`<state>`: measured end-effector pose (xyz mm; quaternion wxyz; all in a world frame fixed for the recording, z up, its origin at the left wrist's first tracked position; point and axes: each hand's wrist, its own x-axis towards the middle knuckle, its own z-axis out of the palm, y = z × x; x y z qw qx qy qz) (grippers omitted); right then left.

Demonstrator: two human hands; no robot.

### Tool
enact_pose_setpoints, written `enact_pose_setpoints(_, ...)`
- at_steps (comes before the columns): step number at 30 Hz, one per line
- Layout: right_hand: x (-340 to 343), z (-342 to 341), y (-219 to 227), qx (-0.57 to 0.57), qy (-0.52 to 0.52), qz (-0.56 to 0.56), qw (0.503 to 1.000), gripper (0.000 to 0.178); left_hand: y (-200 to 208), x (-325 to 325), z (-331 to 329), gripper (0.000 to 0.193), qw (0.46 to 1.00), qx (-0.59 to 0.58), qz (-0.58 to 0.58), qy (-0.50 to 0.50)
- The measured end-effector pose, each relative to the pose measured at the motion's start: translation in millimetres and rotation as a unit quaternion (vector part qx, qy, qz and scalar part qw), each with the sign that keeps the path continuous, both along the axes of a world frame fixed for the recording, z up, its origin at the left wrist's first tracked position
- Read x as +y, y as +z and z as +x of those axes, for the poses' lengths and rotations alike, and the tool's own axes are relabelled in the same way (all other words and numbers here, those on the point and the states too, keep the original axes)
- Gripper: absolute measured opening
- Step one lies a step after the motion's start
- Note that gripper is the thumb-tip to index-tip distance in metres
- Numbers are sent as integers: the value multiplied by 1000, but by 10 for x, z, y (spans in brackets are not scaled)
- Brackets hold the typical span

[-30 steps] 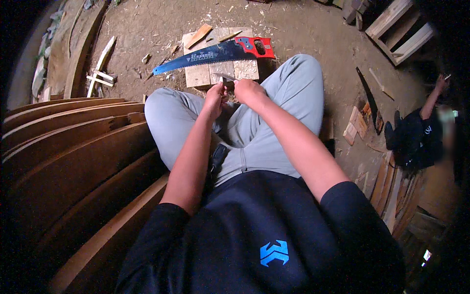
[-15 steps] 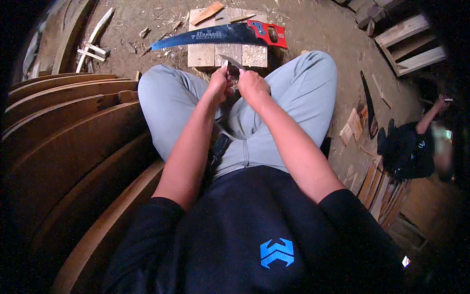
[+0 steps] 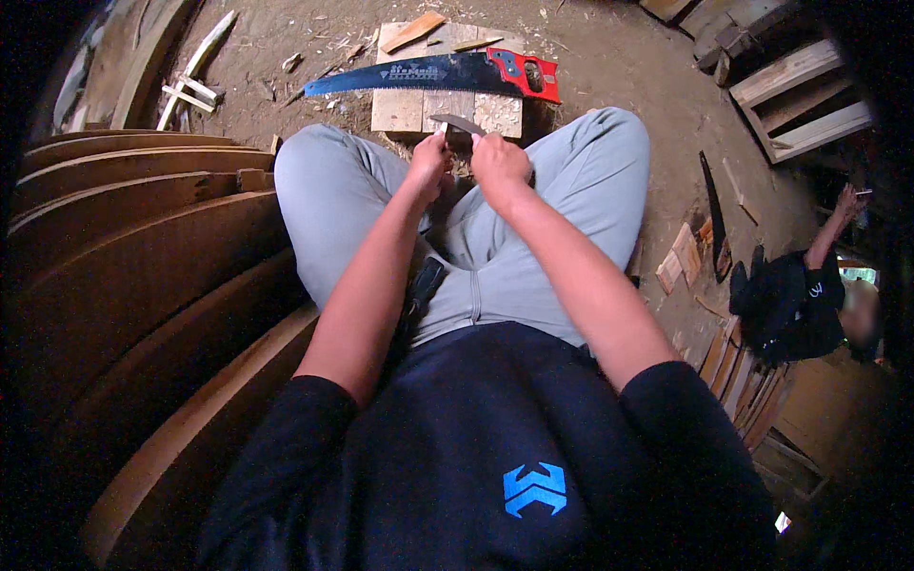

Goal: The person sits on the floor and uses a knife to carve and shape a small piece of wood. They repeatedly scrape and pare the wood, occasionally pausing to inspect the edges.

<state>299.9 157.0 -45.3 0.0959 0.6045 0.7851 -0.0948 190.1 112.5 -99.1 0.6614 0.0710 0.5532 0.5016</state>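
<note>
Between my knees, my left hand (image 3: 430, 160) is closed round a small piece of wood (image 3: 444, 127), of which only a pale tip shows above the fingers. My right hand (image 3: 501, 162) grips a knife (image 3: 459, 124), its handle mostly hidden in the fist. The dark blade points left and lies across the top of the pale tip; whether it touches cannot be made out. Just beyond both hands is a low wooden block (image 3: 397, 116). A handsaw (image 3: 409, 73) with a red and grey handle (image 3: 526, 74) lies across it, teeth toward me.
Wood offcuts (image 3: 412, 31) and shavings lie on the block and dirt floor. Curved boards (image 3: 143, 214) stand close on my left. To the right are a dark curved blade (image 3: 712, 214), a wooden frame (image 3: 800, 90), stacked slats (image 3: 738, 381) and another person (image 3: 790, 300) in dark clothing.
My right hand has shifted slightly right with the knife, and the blade lies flatter over the pale wood tip. My left hand keeps its hold. The whole view has moved a little.
</note>
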Motion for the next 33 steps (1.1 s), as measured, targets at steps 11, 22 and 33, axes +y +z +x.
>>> enact_pose_setpoints(11, 494, 127, 91, 45, 203, -118, 971, 44, 17, -41, -24, 29, 997, -56, -48, 33)
enact_pose_setpoints(22, 395, 32, 214, -15, 147, -193, 970, 43, -45, 3, -73, 31, 988, -138, -52, 38)
enact_pose_setpoints(33, 276, -135, 317, -47, 44, -194, 979, 49, -99, 6, -51, 32, 989, -122, -75, 36)
